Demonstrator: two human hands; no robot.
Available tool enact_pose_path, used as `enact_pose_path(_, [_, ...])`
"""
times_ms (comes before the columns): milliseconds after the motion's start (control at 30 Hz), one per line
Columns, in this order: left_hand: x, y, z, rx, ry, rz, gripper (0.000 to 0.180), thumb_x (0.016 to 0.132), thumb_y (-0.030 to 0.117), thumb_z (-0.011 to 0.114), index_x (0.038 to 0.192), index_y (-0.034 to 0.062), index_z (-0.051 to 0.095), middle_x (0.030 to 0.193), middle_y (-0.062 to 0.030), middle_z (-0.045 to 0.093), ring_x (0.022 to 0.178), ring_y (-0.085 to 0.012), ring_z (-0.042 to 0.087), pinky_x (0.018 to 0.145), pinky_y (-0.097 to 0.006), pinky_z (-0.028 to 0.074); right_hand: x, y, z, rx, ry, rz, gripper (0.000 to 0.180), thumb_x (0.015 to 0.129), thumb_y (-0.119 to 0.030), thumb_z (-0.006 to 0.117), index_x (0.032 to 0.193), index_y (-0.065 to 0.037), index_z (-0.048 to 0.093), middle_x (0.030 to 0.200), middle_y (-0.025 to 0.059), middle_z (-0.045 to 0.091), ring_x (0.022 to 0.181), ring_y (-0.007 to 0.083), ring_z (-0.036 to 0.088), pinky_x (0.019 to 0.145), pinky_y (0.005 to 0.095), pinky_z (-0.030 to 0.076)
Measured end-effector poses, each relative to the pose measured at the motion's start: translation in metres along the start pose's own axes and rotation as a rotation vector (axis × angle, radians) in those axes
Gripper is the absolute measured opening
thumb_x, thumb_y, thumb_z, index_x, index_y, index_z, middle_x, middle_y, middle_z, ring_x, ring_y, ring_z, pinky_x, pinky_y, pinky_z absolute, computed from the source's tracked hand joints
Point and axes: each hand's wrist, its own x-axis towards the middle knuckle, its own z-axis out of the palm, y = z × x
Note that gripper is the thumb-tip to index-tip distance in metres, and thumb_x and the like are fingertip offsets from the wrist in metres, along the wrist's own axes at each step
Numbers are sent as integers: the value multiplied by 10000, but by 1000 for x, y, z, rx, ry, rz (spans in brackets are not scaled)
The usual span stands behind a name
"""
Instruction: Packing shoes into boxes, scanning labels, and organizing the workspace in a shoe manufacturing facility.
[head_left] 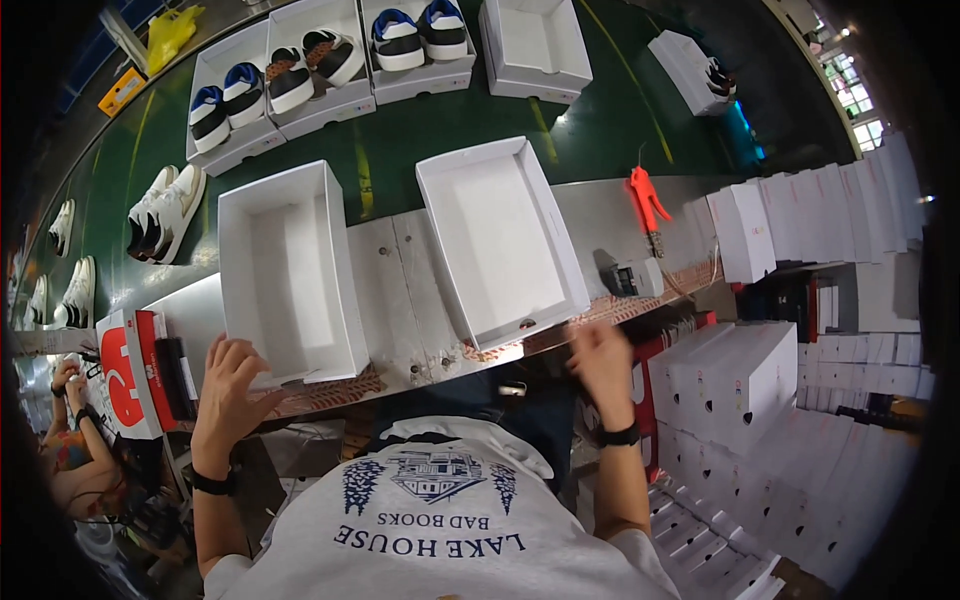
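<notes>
Two shallow-looking white cardboard pieces lie on the metal ledge in front of me. The left one is an open shoe box [352, 290] with nothing inside. My left hand [230, 392] is at its near left corner, fingers spread and thumb out, holding nothing. The right piece is a box lid or second box [573, 270], hollow side up, with a small hole in its near wall. Just off its near right corner hovers my right hand [604, 368], fingers loosely bent, with nothing visible in it.
Shoe boxes [330, 117] holding pairs of sneakers stand on the green conveyor [400, 165], beside an empty box [537, 92]. A pair of sneakers [168, 215] sits at left. A red air gun [646, 200] and tape dispenser [632, 280] lie right. White boxes [715, 385] are stacked at right.
</notes>
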Motion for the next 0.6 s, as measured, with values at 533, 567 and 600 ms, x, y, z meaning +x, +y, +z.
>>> enact_pose_path(533, [11,0,36,90,102,92,445,666,402,779,930,71,640,1006,-77,609,1043,-293,544,856,-450,389,47,-89,-29,-402,-46,-1089,332,804,-105,703,1073,12,546,1076,175,544,991,375,504,850,439,420])
enact_pose_path(567, [12,0,35,87,99,95,445,666,402,779,930,71,640,1006,-77,609,1043,-293,544,856,-450,389,41,-94,-19,-408,-161,-1150,343,788,-103,711,1071,3,547,1071,159,542,991,360,507,847,428,421])
enact_pose_path(600, [12,0,35,87,107,96,449,669,415,773,928,73,641,997,-73,612,1027,-287,549,852,-446,389,38,-97,-9,-408,-164,-1152,343,788,-103,711,1071,3,547,1071,159,542,991,360,507,847,428,421])
